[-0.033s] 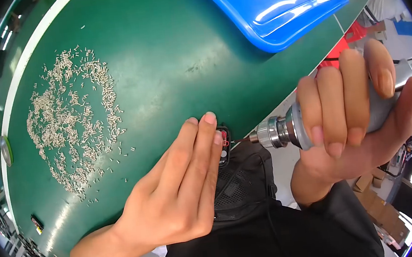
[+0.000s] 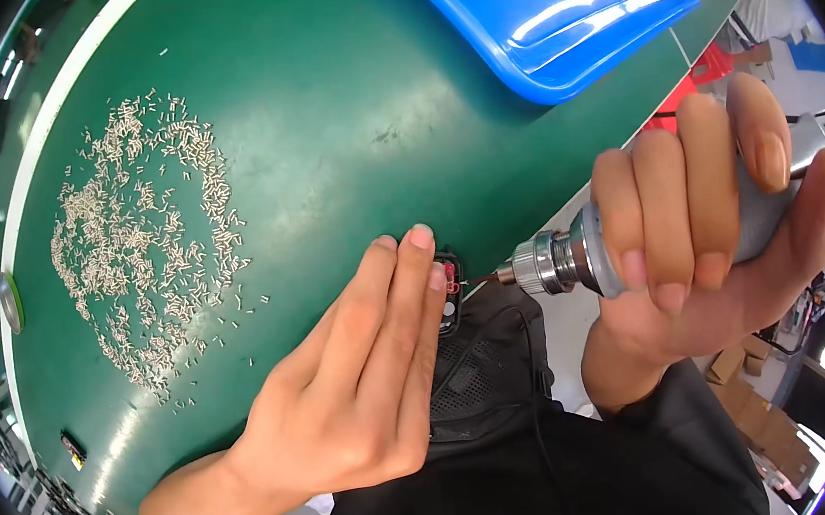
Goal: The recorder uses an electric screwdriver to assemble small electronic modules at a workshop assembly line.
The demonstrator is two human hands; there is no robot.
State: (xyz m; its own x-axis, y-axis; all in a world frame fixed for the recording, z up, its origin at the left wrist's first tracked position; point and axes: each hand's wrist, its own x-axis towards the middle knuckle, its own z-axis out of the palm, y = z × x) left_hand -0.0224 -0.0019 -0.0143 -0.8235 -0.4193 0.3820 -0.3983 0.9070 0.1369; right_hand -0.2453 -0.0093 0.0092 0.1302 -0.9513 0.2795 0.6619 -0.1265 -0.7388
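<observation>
My left hand [image 2: 341, 391] is closed on a small black device [image 2: 451, 316] at the table's near edge. The device has a rounded frame and a red inside; the fingers cover much of it. Wrapped in my right hand [image 2: 696, 228] is a grey electric screwdriver [image 2: 539, 264] with a ribbed silver collar, lying almost level. Its thin bit points left and reaches the device's red part; whether it sits in a screw is too small to tell. To the left, many tiny silver screws [image 2: 135, 251] lie scattered on the green table [image 2: 319, 137].
A blue plastic tray [image 2: 554, 72] stands at the far right of the table. A small black and yellow object [image 2: 73, 450] lies near the left edge, with a round green-rimmed item [image 2: 11, 303] farther up. Another person [image 2: 773, 3] is at the upper right, beyond red plastic [image 2: 709, 65].
</observation>
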